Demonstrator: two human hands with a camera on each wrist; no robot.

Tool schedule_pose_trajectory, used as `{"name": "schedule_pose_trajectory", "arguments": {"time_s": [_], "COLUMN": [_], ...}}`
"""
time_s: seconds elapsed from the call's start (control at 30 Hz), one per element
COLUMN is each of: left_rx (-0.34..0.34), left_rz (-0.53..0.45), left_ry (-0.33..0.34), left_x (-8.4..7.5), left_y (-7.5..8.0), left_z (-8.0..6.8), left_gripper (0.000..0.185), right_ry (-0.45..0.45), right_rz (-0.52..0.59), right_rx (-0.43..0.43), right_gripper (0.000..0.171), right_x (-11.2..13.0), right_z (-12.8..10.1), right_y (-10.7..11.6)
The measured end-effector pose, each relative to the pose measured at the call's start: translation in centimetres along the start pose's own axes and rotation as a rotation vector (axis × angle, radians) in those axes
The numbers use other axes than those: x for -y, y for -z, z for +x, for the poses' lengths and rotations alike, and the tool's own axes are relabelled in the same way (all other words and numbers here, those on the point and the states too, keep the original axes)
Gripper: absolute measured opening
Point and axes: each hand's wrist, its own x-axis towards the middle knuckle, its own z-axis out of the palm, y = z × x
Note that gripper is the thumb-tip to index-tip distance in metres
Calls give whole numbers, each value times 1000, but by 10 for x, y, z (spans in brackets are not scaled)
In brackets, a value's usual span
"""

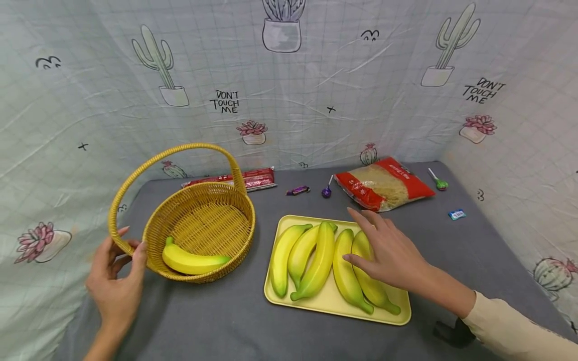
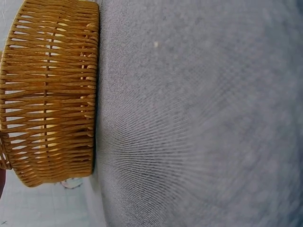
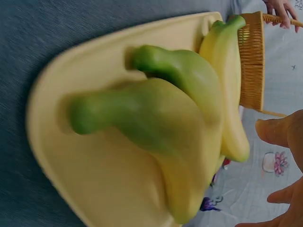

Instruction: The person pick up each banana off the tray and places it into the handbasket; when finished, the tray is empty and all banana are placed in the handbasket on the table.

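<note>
One banana point(image 1: 374, 287), rightmost of five on the tray point(image 1: 320, 305), is partly hidden by the right hand point(image 1: 390, 250), held over it with fingers loosely extended. Yellow skin with greenish ends is shown. The handle point(image 1: 116, 205) of the basket point(image 1: 217, 225) is gripped by the left hand point(image 1: 119, 286), and between basket and tray grey cloth point(image 1: 244, 301) is seen.

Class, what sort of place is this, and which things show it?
Probably a staged tabletop set-up rather than a working kitchen: cactus-print cloth screens the back and sides of the grey tabletop, where bananas lie on a yellow tray beside a wicker basket.
</note>
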Motion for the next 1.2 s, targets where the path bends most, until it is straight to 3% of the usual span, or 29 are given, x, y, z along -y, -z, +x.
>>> {"name": "schedule_pose_trajectory", "arguments": {"time_s": [0.27,0.73,1.03,1.2], "left_rx": [-4,1,0,12], "left_rz": [10,12,27,31], "left_ry": [-2,12,10,7], "left_x": [0,-1,-2,-3], "left_y": [0,1,3,1], "left_z": [0,-1,-1,0], "left_gripper": [41,42,42,42], "right_ry": [-73,-57,-68,-81], "right_rz": [-11,-28,-22,-28], "right_rx": [56,53,54,63], "right_gripper": [101,95,78,80], "right_x": [-5,-13,-11,-11], "right_z": [-14,-28,-32,-35], "right_y": [-13,-26,-32,-35]}}
